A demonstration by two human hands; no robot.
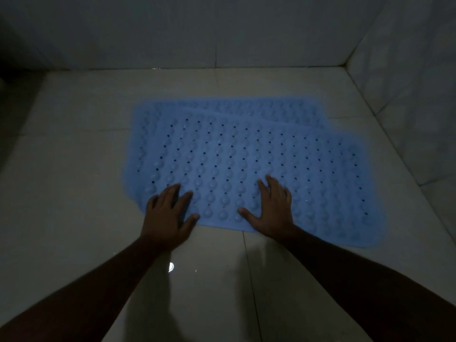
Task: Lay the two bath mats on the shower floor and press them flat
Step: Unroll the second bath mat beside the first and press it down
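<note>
Two light blue rubber bath mats with bumps and small holes lie on the pale tiled shower floor (74,193). The upper mat (246,164) covers most of the lower mat (234,104), whose far edge and left strip stick out behind it. My left hand (169,213) rests flat, fingers spread, on the upper mat's near left corner, with the palm partly over the floor. My right hand (271,208) lies flat with fingers spread on the mat's near edge, a little right of the middle. Neither hand grips anything.
The tiled back wall (222,33) and the right wall (407,95) meet at a corner at the far right. The room is dim. Wet, shiny floor tiles with a light reflection (171,267) lie between my forearms.
</note>
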